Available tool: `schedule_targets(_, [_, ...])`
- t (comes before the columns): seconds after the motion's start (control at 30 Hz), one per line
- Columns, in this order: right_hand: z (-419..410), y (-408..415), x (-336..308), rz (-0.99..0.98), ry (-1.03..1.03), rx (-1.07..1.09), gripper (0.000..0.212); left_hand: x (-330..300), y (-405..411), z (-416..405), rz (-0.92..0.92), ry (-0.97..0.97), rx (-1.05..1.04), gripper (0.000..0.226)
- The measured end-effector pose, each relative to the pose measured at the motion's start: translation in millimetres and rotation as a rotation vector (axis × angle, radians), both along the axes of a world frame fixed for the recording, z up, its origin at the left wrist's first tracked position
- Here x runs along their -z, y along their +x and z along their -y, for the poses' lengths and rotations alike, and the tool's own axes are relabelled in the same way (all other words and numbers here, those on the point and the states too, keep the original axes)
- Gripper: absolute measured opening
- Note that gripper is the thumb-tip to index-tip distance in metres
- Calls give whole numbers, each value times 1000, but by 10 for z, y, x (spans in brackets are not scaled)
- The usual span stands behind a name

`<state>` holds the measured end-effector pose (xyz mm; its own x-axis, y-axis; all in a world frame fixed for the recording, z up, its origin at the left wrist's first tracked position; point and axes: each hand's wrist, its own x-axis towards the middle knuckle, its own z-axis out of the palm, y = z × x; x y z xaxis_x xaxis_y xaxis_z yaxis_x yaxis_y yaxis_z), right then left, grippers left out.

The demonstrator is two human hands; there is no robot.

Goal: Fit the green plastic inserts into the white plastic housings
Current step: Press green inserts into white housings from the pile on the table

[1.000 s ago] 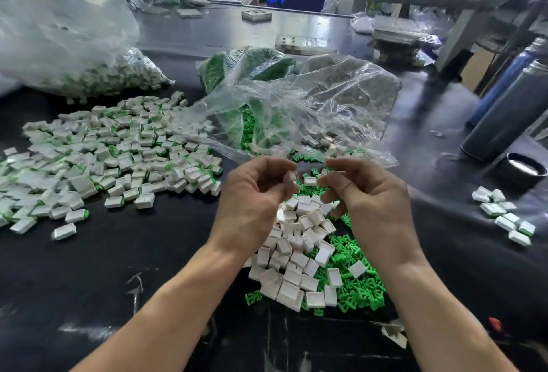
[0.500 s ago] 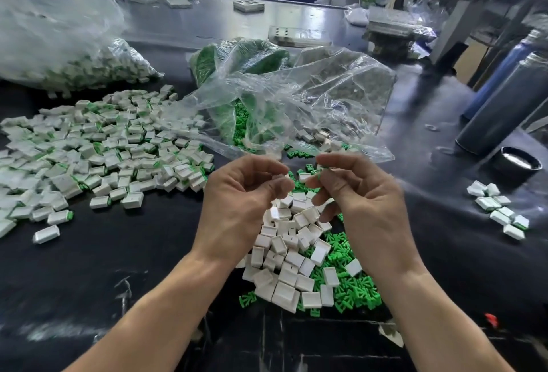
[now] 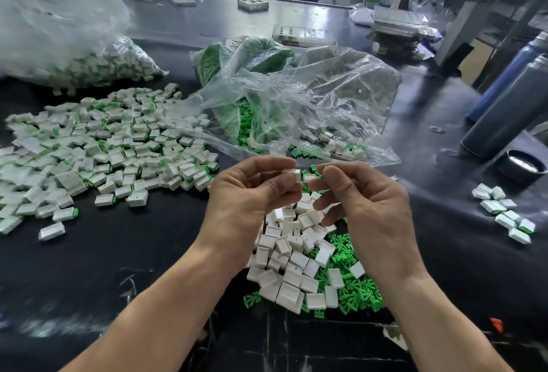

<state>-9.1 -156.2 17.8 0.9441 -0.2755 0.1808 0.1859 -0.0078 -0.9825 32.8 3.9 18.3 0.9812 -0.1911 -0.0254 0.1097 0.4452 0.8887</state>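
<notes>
While the left hand (image 3: pixel 252 196) pinches a white housing (image 3: pixel 292 174), the right hand (image 3: pixel 370 205) beside it pinches a green insert (image 3: pixel 325 168).

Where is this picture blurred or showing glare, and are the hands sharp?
Head view: both hands sharp, left hand holding a white housing; the bottom-left table edge is smeared; glare on the far tabletop and clear bag.

Both hands raised, backs to camera: left hand (image 3: pixel 252 193) fingers curled, pinching; right hand (image 3: pixel 364 202) fingertips pinched together.
</notes>
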Motion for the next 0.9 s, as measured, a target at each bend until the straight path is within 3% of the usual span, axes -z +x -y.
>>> schedule_targets(0.27, [28,13,33,35,-58,35,17,-21,-17,18,-56,-79,55,18])
schedule_targets(0.4, [38,8,51,86,-155,-11,24,-7,-15,25,-25,-19,57,16])
schedule_targets(0.63, [9,11,54,124,-250,-14,17,13,-27,22,43,147,65,18])
schedule_targets(0.9, [8,-1,47,133,-335,-9,17,35,-23,2,95,203,56,17])
